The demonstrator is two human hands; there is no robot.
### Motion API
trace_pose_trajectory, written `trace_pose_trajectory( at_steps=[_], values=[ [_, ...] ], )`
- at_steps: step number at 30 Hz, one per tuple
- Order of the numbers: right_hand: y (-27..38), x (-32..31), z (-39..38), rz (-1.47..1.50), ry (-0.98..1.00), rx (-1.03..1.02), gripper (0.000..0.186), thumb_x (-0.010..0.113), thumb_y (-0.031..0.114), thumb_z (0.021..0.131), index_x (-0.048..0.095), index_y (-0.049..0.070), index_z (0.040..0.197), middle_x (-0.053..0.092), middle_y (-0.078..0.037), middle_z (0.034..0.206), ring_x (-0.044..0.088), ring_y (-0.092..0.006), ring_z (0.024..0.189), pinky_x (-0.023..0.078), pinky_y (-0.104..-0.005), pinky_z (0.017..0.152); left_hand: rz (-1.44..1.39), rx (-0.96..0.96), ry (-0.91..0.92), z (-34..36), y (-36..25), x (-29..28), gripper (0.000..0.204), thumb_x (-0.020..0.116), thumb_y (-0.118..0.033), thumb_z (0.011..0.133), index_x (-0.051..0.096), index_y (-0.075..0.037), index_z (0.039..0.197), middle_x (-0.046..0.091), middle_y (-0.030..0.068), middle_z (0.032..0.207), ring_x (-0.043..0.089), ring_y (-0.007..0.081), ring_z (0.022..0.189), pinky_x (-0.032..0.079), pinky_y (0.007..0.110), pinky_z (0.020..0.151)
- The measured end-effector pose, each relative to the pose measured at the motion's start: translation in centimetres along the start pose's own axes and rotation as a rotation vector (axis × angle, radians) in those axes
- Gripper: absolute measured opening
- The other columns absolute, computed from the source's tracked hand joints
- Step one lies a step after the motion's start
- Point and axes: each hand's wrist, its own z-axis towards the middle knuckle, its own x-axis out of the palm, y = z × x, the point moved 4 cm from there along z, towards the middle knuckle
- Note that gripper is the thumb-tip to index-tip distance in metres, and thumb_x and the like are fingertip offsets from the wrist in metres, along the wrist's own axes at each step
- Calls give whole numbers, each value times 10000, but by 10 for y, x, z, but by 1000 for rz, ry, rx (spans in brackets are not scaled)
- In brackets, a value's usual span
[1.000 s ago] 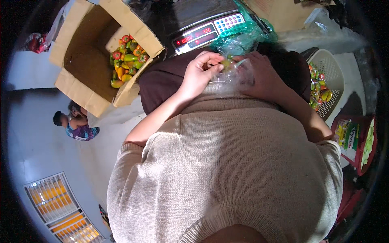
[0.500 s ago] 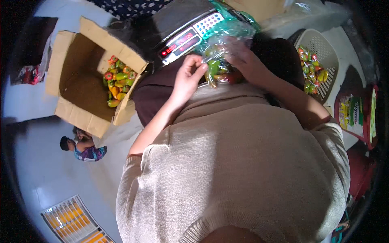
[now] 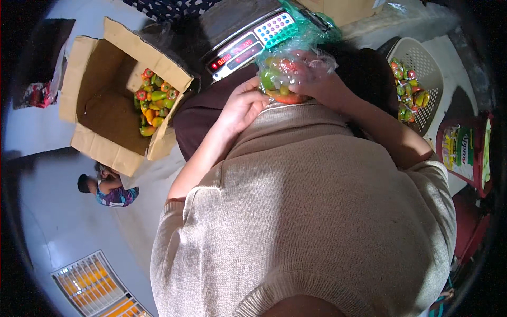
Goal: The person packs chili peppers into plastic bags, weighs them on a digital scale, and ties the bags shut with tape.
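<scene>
A clear plastic bag of green and red peppers is between my hands, just below the electronic scale. My left hand, fingers bent and closed, holds the bag's left edge. My right hand grips the bag from the right, its fingers partly hidden behind the crinkled plastic. Crumpled green plastic lies on the scale's right part, above the bag.
A cardboard box with loose peppers is at left. A plastic basket with bagged peppers and a red container with packets are at right. Another person is low at far left.
The peppers in the bag have come into clearer view and swung up and level between my hands. My left fingers have moved slightly lower along the bag. The view has shifted since the first frame.
</scene>
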Motion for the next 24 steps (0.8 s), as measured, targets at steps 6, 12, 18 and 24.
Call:
trace_pose_trajectory(
  at_steps=[6, 12, 18, 24],
  values=[
    [-17, 7, -1, -147, -97, -117, 507, 633, 290, 794, 498, 84, 1236, 408, -142, 1325, 389, -330, 1222, 323, -386, 1030, 166, 30, -111, 2, 2, 3, 243, 485, -18, 881, 527, 67, 1105, 594, 155, 1076, 596, 201, 965, 479, 296, 869],
    [-8, 5, -3, -673, -199, -571, 551, 578, 278, 853, 387, 16, 1298, 422, -186, 1288, 399, -288, 1213, 305, -362, 1025, 483, -94, -210, 3, 6, -15, 184, 545, -185, 916, 598, -9, 924, 618, 31, 845, 536, 72, 702, 440, 211, 690],
    [-11, 2, 3, 137, -122, -135, 441, 512, 231, 893, 438, 55, 1290, 391, -157, 1328, 362, -253, 1251, 254, -351, 1059, 586, 183, -39, 3, 4, 2, 61, 568, -99, 890, 592, -43, 899, 606, -10, 839, 520, 47, 723, 400, 190, 691],
    [-8, -11, 1, -181, -203, -338, 350, 485, 256, 887, 491, 89, 1195, 328, -189, 1393, 297, -331, 1309, 284, -422, 1051, 432, 76, -74, 2, 4, -1, 103, 589, -10, 841, 549, -39, 931, 623, 4, 917, 555, 61, 816, 429, 197, 751]
  ],
)
